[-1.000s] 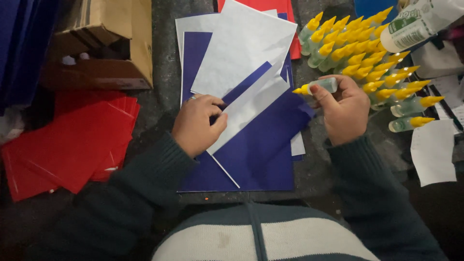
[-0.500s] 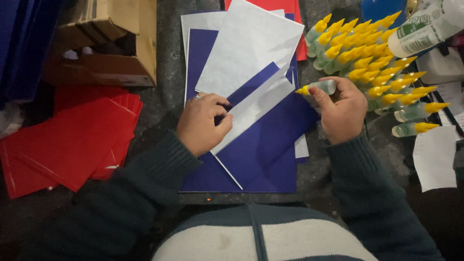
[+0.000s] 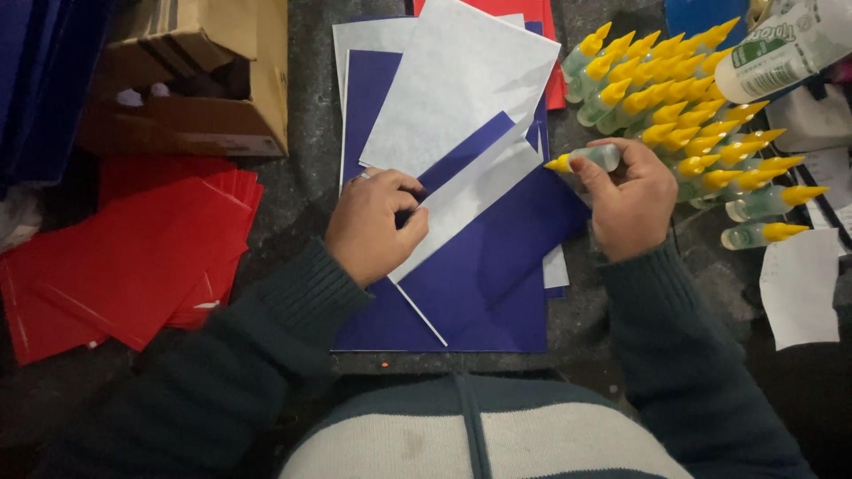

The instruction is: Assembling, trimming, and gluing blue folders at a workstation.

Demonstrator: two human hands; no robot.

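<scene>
Dark worktop (image 3: 302, 191) | left hand (image 3: 377, 226) pressing blue sheet (image 3: 497, 275) | right hand (image 3: 630, 200) holding glue bottle (image 3: 586, 160)

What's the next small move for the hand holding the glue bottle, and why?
Probably bring the glue bottle in the right hand down to the folded white flap. Its yellow tip already points that way, and the left hand pins the flap against the blue sheet.
</scene>
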